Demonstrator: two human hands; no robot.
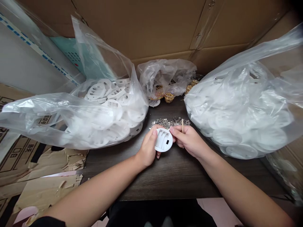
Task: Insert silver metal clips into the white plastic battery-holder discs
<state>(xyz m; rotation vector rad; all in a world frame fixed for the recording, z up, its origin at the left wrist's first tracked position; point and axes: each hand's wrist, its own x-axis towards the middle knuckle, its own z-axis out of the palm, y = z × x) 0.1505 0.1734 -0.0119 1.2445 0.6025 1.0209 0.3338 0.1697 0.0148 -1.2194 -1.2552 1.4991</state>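
Observation:
My left hand [148,148] grips a round white plastic battery holder [163,140] from below, with its moulded slots facing up. My right hand [187,141] pinches a thin wooden stick [182,126], upright between thumb and fingers, and its fingertips touch the holder's right edge. Just beyond both hands lies a heap of small silvery metal parts [169,123] on the table. The holder's underside is hidden by my left hand.
Clear plastic bags of white perforated discs sit left [78,119] and right [241,110] on the dark wooden table [170,179]. Behind, another bag [165,75] stands beside tangled gold wire springs [169,97]. Cardboard walls [132,28] rise beyond; torn cardboard [47,186] lies lower left.

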